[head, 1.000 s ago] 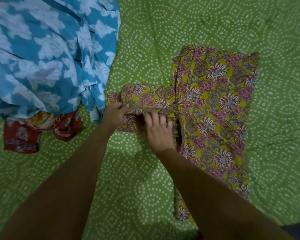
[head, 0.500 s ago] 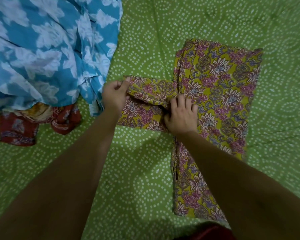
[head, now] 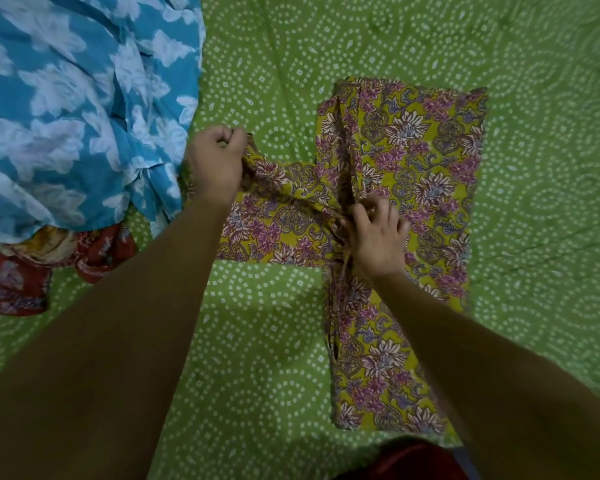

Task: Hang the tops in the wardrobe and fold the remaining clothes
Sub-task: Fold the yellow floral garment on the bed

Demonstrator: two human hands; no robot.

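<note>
A yellow-green garment with pink and white flowers (head: 413, 161) lies folded lengthwise on the green bedsheet (head: 264, 341), one sleeve sticking out to the left. My left hand (head: 215, 161) grips the sleeve's end in a fist and lifts it off the sheet. My right hand (head: 374, 233) sits where the sleeve meets the body, its fingers curled and pinching the bunched cloth there. Both forearms reach in from the bottom of the view.
A crumpled blue garment with white flowers (head: 66, 109) fills the upper left. Under its lower edge lies a red and orange patterned cloth (head: 25, 268). A dark red piece of cloth (head: 406, 462) shows at the bottom edge.
My left hand has closed into a fist on the sleeve end and raised it. My right hand has gone from pressing flat to pinching the cloth at the sleeve's base.
</note>
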